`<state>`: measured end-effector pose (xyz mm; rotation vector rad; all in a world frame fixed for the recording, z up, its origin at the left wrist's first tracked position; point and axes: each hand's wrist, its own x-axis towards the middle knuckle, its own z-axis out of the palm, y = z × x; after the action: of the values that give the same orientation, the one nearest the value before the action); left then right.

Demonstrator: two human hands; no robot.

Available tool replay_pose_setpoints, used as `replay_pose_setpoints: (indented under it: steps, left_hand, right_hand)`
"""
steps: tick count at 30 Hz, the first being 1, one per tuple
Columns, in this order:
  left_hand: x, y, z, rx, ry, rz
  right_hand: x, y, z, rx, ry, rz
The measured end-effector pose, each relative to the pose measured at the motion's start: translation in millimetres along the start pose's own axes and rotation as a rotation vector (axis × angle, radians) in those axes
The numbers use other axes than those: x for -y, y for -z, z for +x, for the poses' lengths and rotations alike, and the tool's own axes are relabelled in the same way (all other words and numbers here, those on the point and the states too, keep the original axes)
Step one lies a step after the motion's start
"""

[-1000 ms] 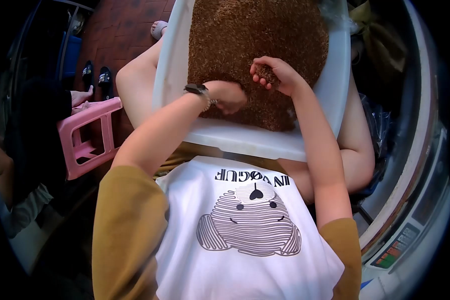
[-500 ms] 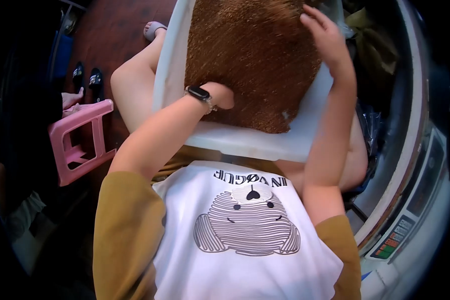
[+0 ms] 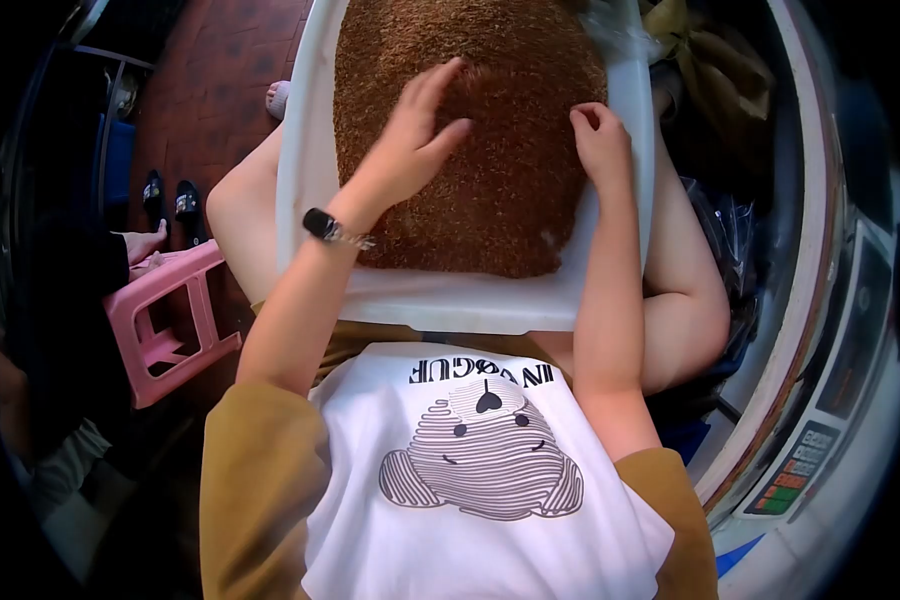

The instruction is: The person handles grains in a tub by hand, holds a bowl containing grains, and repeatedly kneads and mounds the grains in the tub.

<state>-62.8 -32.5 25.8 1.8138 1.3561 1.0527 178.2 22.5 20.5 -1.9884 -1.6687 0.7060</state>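
Note:
A white plastic tray [image 3: 430,312] lies across my lap, with a broad bed of loose, reddish-brown dried grains [image 3: 490,215] spread in it. Over the left-middle of the grains is my left hand [image 3: 415,140], wearing a watch, its fingers stretched out and the thumb apart. My right hand [image 3: 604,145] is by the right edge of the grains, near the tray's side wall. Its thumb and forefinger meet in a pinch; anything between them is too small to make out.
A pink plastic stool [image 3: 175,325] stands to my left beside another person's foot [image 3: 145,245]. Black slippers [image 3: 187,200] lie on the tiled floor [image 3: 210,90]. To the right are a brown sack [image 3: 730,75], dark plastic bags [image 3: 730,235] and a digital scale [image 3: 795,470].
My left hand has moved forward from the near left part of the grains, and its fingers now show outstretched. My right hand has drawn back toward me, its fingers closing into a pinch.

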Motion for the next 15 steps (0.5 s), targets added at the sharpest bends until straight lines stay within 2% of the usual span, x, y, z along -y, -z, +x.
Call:
replay_pose_setpoints:
  steps: [1,5,8,12,15]
  left_hand:
    - [-10,19,-1,-0.020,-0.054,0.294]
    - [-5,37,-5,0.151,0.367,0.666]
    - [6,37,-13,0.538,0.719,0.881]
    - [30,27,-22,0.926,0.724,0.981]
    - [45,17,-34,0.924,0.668,0.937]
  right_hand:
    - [6,5,-3,0.049,-0.035,-0.092]
    - [9,12,-5,0.376,-0.282,-0.415]
    - [5,6,-6,0.584,-0.347,-0.569]
    - [-6,-14,-9,0.808,-0.343,-0.644]
    - [-9,-32,-13,0.965,-0.381,-0.695]
